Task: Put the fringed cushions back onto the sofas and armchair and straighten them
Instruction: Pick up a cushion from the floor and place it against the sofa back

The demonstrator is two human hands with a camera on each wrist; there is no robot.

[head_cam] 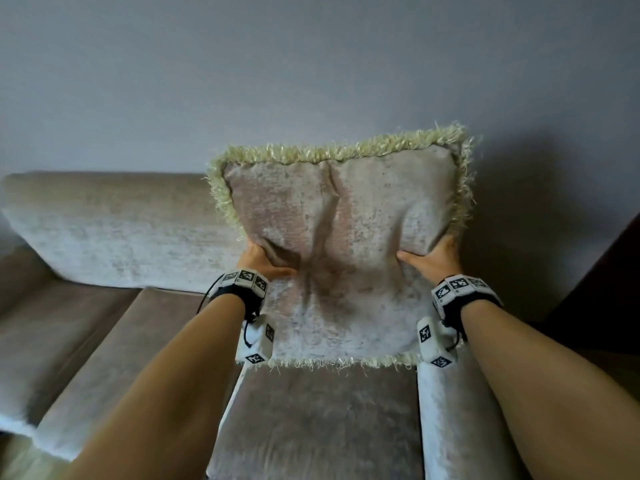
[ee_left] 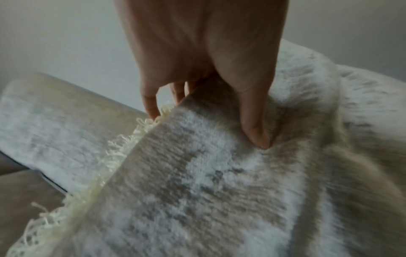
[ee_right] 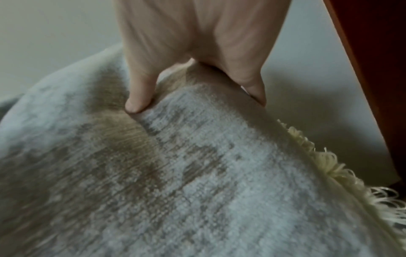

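A large beige velvet cushion (head_cam: 346, 244) edged with a pale yellow fringe (head_cam: 339, 150) stands upright on the sofa seat (head_cam: 311, 420), its top rising above the backrest. My left hand (head_cam: 263, 263) grips its left side, thumb dug into the front face and fingers behind the fringed edge, as the left wrist view shows (ee_left: 208, 107). My right hand (head_cam: 433, 256) grips the right side the same way (ee_right: 193, 87), thumb in front and fingers behind. The fabric creases between the two thumbs.
The sofa backrest (head_cam: 114, 230) and another seat cushion (head_cam: 97, 358) stretch to the left. A plain grey wall (head_cam: 311, 64) rises behind. Dark wooden furniture (head_cam: 602, 278) stands close on the right.
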